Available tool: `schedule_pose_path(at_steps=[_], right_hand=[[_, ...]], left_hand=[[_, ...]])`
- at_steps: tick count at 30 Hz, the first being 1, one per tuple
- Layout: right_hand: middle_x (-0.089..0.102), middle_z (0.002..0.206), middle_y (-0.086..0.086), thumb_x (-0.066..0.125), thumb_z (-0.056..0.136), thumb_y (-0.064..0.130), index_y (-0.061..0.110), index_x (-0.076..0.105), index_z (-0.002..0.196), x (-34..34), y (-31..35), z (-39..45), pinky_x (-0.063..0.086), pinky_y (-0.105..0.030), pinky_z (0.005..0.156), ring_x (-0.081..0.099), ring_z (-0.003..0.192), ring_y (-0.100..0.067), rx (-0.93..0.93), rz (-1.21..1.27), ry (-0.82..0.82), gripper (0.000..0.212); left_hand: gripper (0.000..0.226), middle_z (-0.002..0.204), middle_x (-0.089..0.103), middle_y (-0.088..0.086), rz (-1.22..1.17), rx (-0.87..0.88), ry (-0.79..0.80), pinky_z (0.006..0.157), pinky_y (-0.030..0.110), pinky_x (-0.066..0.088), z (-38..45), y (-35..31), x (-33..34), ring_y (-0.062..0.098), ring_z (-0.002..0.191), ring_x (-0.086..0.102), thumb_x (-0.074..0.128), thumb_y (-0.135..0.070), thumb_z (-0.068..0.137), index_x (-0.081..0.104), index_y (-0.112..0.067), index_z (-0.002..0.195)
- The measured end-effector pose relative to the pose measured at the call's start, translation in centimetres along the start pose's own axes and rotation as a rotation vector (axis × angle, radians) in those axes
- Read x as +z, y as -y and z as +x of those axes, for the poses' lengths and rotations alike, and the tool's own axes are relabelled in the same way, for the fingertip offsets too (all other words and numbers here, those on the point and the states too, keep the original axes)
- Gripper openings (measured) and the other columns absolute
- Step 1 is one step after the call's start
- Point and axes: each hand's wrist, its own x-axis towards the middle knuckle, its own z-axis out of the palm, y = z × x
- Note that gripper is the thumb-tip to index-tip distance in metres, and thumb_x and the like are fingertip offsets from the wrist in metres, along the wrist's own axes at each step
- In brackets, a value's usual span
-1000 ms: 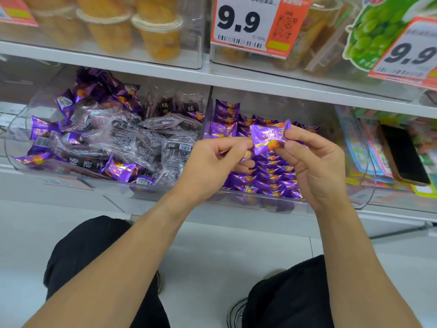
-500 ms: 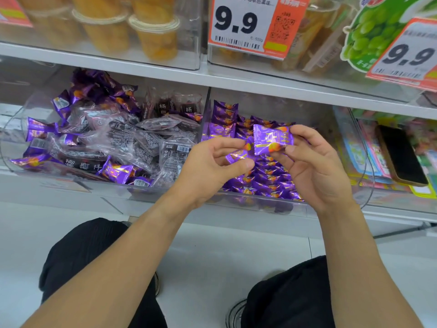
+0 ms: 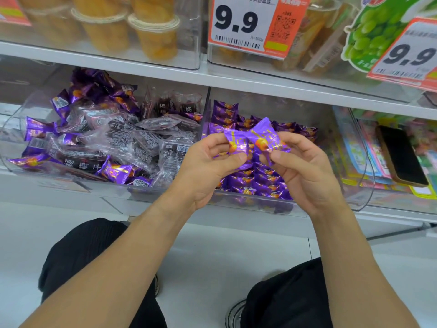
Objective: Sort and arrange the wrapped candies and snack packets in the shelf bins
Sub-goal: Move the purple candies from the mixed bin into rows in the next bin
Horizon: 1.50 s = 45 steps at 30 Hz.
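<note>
Crouched before a shop shelf, a person grips purple candy wrappers over the middle bin (image 3: 283,204), the clear one where purple candies (image 3: 257,181) lie in neat overlapping rows. The left hand (image 3: 210,169) pinches one purple wrapper (image 3: 235,144) between thumb and fingers; the right hand (image 3: 305,169) clamps a second purple wrapper (image 3: 264,136), and the two packets overlap between the hands. Both wrappers show gold lettering and an orange fruit picture; the writing is too small to read. A second ago only one wrapper showed clearly, flat in the right hand; now two are raised side by side and the hands sit slightly higher against the bin.

In the left bin (image 3: 14,129), purple candies mix loosely with clear snack packets (image 3: 132,143) of dark fruit; some carry the characters 杨梅干 in white, and barcode labels face up. On the upper shelf (image 3: 260,81), a red-and-white price tag (image 3: 250,22) reads 9.9 with a barcode and QR code; a second price tag (image 3: 411,55) at right also reads 9.9, beside a green grape picture (image 3: 369,31). Orange jelly cups (image 3: 151,31) stand in the upper-left bin. A dark phone (image 3: 402,155) lies on colourful packets in the right bin.
</note>
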Motion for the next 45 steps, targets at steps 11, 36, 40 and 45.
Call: schedule_pose_path(at_steps=[11,36,40,45], right_hand=[[0.073,0.085,-0.003,0.089,0.067,0.003,0.013,0.071,0.089,2.0,-2.3,-0.7,0.058,-0.033,0.064,0.063,0.07,-0.021,-0.183,-0.504,-0.062,0.03],[0.065,0.109,0.007,0.09,0.067,0.036,0.027,0.066,0.108,0.5,-1.0,9.9,0.05,-0.029,0.094,0.059,0.098,-0.003,0.045,-1.326,0.329,0.048],[0.064,0.12,0.007,0.09,0.068,0.034,0.026,0.067,0.116,1.2,-3.1,12.1,0.047,-0.028,0.098,0.057,0.107,-0.003,0.046,-1.386,0.382,0.054],[0.062,0.124,0.004,0.087,0.073,0.031,0.019,0.057,0.133,2.1,-4.1,13.1,0.045,-0.023,0.093,0.057,0.108,-0.007,-0.065,-1.391,0.272,0.068]], left_hand=[[0.018,0.094,0.065,0.026,-0.049,0.036,-0.053,0.07,0.03,0.052,-0.3,-0.3,0.9,0.028,0.084,0.059,0.061,-0.008,0.094,0.059,-0.002,0.112],[0.037,0.097,0.065,-0.007,0.895,0.166,-0.192,0.069,0.012,0.051,0.1,-0.8,-6.6,0.006,0.075,0.063,0.078,-0.032,0.081,0.061,-0.022,0.113],[0.037,0.098,0.063,-0.007,0.886,0.192,-0.172,0.067,0.015,0.051,0.0,-0.8,-6.7,0.008,0.069,0.06,0.077,-0.032,0.083,0.061,-0.021,0.114],[0.04,0.097,0.059,-0.011,0.977,0.225,-0.164,0.076,0.029,0.054,-0.2,-1.3,-6.5,0.007,0.072,0.062,0.072,-0.036,0.086,0.059,-0.019,0.119]])
